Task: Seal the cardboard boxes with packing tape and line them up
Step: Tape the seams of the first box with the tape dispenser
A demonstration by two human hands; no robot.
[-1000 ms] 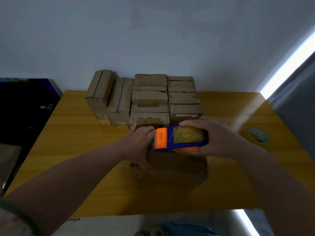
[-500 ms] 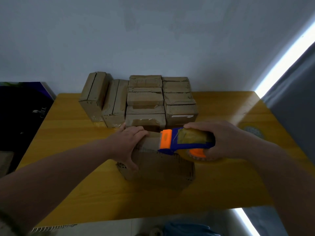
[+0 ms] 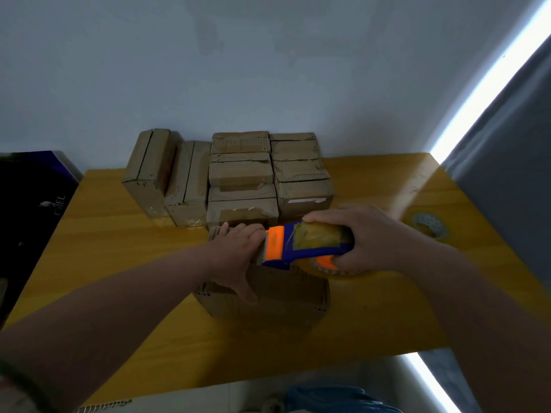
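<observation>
Right hand (image 3: 368,238) grips the tape dispenser (image 3: 307,244); left hand (image 3: 235,253) presses the cardboard box (image 3: 277,296), fingers (image 3: 238,232) flat. The cutter (image 3: 263,253), just beside them, could nick them.

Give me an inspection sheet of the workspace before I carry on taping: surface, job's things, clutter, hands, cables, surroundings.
Surface: yellow wooden table, glossy, streak of daylight across its right corner.
Job's things: brown cardboard box at near middle; blue and orange tape dispenser at its top; rear group of brown cardboard boxes packed together at the back.
Clutter: spare roll of tape flat on the table's right side.
Hands: left hand presses on the near box's top, thumb down its front; right hand grips the dispenser.
Cables: nothing seen.
Surroundings: pale wall behind; grey curtain right; black lettered panel left; blue fabric below the near edge.
</observation>
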